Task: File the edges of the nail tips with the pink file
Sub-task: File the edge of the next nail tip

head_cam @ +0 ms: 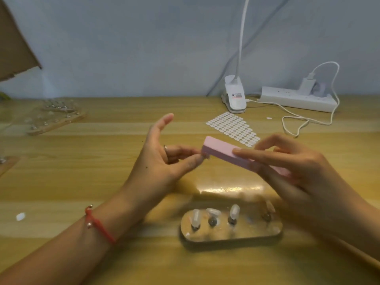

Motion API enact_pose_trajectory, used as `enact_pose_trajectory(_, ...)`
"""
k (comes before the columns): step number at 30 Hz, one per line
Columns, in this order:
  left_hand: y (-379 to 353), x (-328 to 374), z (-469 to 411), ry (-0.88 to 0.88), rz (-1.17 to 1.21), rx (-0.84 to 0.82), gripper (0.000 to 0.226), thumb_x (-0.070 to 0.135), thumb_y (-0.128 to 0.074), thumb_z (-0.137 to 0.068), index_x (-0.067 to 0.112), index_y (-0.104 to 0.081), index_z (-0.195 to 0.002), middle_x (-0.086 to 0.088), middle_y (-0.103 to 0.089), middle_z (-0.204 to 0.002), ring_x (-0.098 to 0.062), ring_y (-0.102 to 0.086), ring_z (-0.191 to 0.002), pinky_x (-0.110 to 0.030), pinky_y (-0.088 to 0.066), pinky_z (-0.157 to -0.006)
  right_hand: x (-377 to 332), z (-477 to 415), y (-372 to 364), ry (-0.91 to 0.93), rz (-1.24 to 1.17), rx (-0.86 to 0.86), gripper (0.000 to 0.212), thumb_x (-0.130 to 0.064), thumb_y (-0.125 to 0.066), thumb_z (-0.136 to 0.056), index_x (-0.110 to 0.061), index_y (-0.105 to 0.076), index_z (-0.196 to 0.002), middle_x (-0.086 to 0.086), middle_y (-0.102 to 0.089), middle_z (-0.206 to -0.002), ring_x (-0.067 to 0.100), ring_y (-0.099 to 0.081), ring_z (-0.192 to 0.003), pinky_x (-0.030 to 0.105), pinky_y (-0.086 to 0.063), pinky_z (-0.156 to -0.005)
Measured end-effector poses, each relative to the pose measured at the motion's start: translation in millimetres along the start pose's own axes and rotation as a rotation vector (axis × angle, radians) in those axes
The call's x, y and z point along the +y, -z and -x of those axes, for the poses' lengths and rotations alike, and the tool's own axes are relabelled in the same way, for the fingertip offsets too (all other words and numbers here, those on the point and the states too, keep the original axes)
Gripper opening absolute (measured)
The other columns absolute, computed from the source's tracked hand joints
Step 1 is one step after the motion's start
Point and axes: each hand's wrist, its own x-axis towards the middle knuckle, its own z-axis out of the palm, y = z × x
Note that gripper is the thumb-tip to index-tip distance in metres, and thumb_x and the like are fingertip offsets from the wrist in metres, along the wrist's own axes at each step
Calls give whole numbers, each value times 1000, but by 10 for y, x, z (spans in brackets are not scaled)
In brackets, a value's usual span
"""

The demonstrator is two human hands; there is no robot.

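Head view looks down on a pale wooden table, with both hands meeting above its middle. The right hand grips a pink rectangular block file by its near right end. Its fingers are curled under the file and the index finger is laid straight along the top. The file slants away to the left.

The left hand pinches a small pale nail tip between the thumb and a bent finger and holds it against the file's far left end. The tip is mostly hidden and blurred. That hand's other fingers spread loosely upward. It wears a thin ring, and a red cord bracelet circles its wrist.

Near the person, below the hands, lies an oval wooden stand with small pegs. Clear nail tips stand upright on some of the pegs.

Far right of the hands lies a sheet of white oval stickers. Beyond it are a white clip lamp and a white power strip, with a looping white cable. At the far left rests a second wooden stand, too blurred to show what it holds.
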Motion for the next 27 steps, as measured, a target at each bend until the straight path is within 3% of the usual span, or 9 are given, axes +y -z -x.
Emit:
enact_pose_trajectory(3,-103,-5,55,26,-32,-74,92,26,-75,-59,43,-27,-136,0,-76,-91,-12,-71,-89,-21,-55,-75,-27,5,-66,33,-7,-31,38,-42,-43,-91,-41,-64,-123,-7,-58,-104,18,-61,-80,42,-54,-61)
enact_pose_trajectory(7,8,30,1,27,107,27,86,21,-76,-59,38,-31,-131,-3,-76,-93,-12,-72,-90,-12,-52,-72,63,1,20,0,-57,59,35,-43,-45,-91,-40,-61,-122,-3,-61,-103,15,-61,-90,38,-52,-67)
enact_pose_trajectory(11,72,21,-19,70,176,58,99,26,-79,-51,36,-30,-137,-4,-75,-89,-14,-71,-86,-22,-49,-80,112,34,11,-9,-109,59,33,-40,-53,-93,-37,-61,-125,-2,-61,-104,12,-59,-99,26,-48,-75)
enact_pose_trajectory(15,-20,-6,6,107,204,-5,95,27,-82,-48,36,-37,-131,-6,-76,-94,-15,-71,-94,-34,-45,-94,12,-3,-132,29,-147,17,35,-38,-48,-95,-38,-58,-129,-5,-58,-104,9,-57,-96,15,-44,-75)
enact_pose_trajectory(19,-24,0,-44,118,280,22,91,23,-86,-47,31,-43,-126,-4,-76,-90,-10,-71,-85,-22,-49,-76,38,0,-76,7,-163,54,35,-39,-49,-94,-36,-58,-128,-4,-58,-104,10,-56,-99,17,-44,-77)
enact_pose_trajectory(24,-99,14,8,145,301,-39,89,16,-85,-49,25,-43,-128,-5,-75,-89,-12,-71,-83,-16,-51,-69,3,-11,-116,0,-187,53,36,-33,-51,-93,-34,-58,-128,-2,-58,-102,10,-56,-95,16,-43,-75)
enact_pose_trajectory(27,-25,34,-25,120,288,31,89,16,-87,-46,27,-44,-124,-3,-75,-89,-10,-70,-80,-23,-45,-71,34,-2,-39,-2,-195,103,34,-38,-54,-93,-33,-58,-127,0,-60,-102,12,-57,-94,15,-41,-74)
